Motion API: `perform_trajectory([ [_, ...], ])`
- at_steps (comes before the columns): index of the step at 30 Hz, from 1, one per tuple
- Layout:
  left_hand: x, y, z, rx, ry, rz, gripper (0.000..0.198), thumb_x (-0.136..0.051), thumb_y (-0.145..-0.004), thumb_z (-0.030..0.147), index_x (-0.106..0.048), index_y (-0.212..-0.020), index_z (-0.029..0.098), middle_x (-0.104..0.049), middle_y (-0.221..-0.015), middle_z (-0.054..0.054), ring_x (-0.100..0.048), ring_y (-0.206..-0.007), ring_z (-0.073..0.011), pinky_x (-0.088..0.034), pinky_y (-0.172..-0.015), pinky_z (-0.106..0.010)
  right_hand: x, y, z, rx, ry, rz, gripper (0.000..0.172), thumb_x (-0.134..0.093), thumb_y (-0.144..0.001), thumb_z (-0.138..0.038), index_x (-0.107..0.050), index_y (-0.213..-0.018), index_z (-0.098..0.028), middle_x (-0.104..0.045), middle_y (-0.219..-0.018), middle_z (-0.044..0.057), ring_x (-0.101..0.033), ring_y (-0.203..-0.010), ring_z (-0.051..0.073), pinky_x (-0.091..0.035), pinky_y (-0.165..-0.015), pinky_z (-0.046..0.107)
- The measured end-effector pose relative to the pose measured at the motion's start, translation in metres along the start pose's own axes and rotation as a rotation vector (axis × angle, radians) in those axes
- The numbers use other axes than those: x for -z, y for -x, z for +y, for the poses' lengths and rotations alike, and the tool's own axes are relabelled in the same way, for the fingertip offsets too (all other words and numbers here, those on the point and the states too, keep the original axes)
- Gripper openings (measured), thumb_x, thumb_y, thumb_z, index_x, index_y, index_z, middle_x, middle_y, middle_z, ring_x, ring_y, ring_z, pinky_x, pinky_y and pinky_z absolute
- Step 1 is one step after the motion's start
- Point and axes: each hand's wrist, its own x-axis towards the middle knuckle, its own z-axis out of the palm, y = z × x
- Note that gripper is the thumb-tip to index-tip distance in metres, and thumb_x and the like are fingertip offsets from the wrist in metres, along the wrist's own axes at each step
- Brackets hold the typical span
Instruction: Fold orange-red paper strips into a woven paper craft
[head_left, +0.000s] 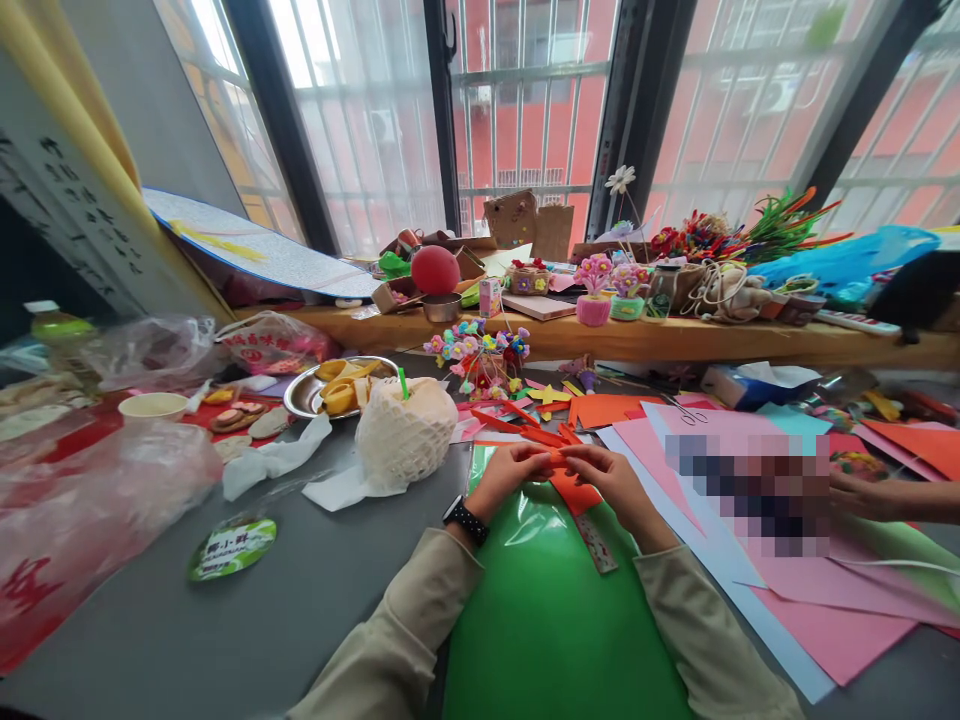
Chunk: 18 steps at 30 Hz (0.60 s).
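My left hand [508, 478] and my right hand [616, 488] meet above a glossy green folder or mat [562, 630]. Fingertips of both are pinched on a small piece of orange-red paper [556, 459] held between them. Just below the fingers lies another orange paper piece [577, 496], partly hidden by the right hand. A patterned ruler [598, 548] sticks out from under it on the green surface. Beyond my hands are folded red-orange paper strips [517, 420] and a bunch of small colourful craft flowers [480, 360].
A netted white coconut [409, 435] with a green straw stands left of my hands, near a metal plate [289, 392] of banana peels. Pink sheets [847, 630] and scissors [686, 410] lie right. Another person's hand [862, 498] reaches in from the right. Crafts crowd the wooden ledge [360, 328].
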Motion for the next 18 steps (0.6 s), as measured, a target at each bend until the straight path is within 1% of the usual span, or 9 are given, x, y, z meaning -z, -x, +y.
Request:
perform_trajectory([
  [3,-0.0002,-0.0008,-0.0013,-0.045,-0.044,0.002,0.033,-0.06,-0.057,0.036,-0.059,-0.077,0.009,-0.062,-0.066,-0.005,-0.058,-0.057,-0.0114,-0.045,-0.058,-0.022,-0.0001,0.0,-0.0009,-0.042,-0.016,0.018,0.029,-0.054,-0.064,-0.036,-0.06,-0.083,-0.015,-0.06,-0.079,0.006,-0.056,-0.064,0.014,-0.046,-0.053,0.024],
  [7,-0.0016,0.0001,-0.0009,-0.059,-0.114,0.016,0.032,-0.058,-0.059,0.036,-0.059,-0.077,0.01,-0.061,-0.066,-0.004,-0.058,-0.055,-0.0118,-0.045,-0.055,-0.022,0.0005,-0.0008,-0.0004,-0.102,0.01,0.041,0.033,-0.052,-0.065,-0.04,-0.06,-0.081,-0.012,-0.06,-0.069,0.005,-0.056,-0.057,0.013,-0.045,-0.049,0.023],
  [12,-0.0033,0.0012,0.001,-0.057,-0.135,0.008,0.034,-0.057,-0.06,0.038,-0.059,-0.078,0.009,-0.061,-0.066,-0.005,-0.058,-0.054,-0.0119,-0.045,-0.054,-0.022,0.0027,-0.0019,0.002,-0.111,0.049,0.022,0.03,-0.055,-0.063,-0.037,-0.06,-0.077,-0.011,-0.058,-0.056,0.002,-0.051,-0.045,0.009,-0.042,-0.047,0.021],
  [15,-0.0041,0.0005,0.0013,-0.051,-0.122,0.001,0.036,-0.057,-0.059,0.039,-0.058,-0.079,0.009,-0.061,-0.065,-0.005,-0.057,-0.053,-0.0118,-0.044,-0.053,-0.022,0.003,-0.0022,0.0031,-0.099,0.035,0.04,0.03,-0.056,-0.063,-0.037,-0.06,-0.077,-0.011,-0.058,-0.053,0.001,-0.05,-0.044,0.009,-0.042,-0.047,0.021],
  [18,-0.0043,-0.0005,0.0005,-0.058,-0.12,-0.003,0.037,-0.057,-0.06,0.039,-0.058,-0.081,0.009,-0.06,-0.064,-0.004,-0.057,-0.051,-0.0111,-0.044,-0.052,-0.022,0.0017,-0.0017,0.0034,-0.076,0.015,0.075,0.03,-0.057,-0.061,-0.037,-0.06,-0.076,-0.011,-0.058,-0.056,0.001,-0.051,-0.046,0.009,-0.043,-0.048,0.022],
])
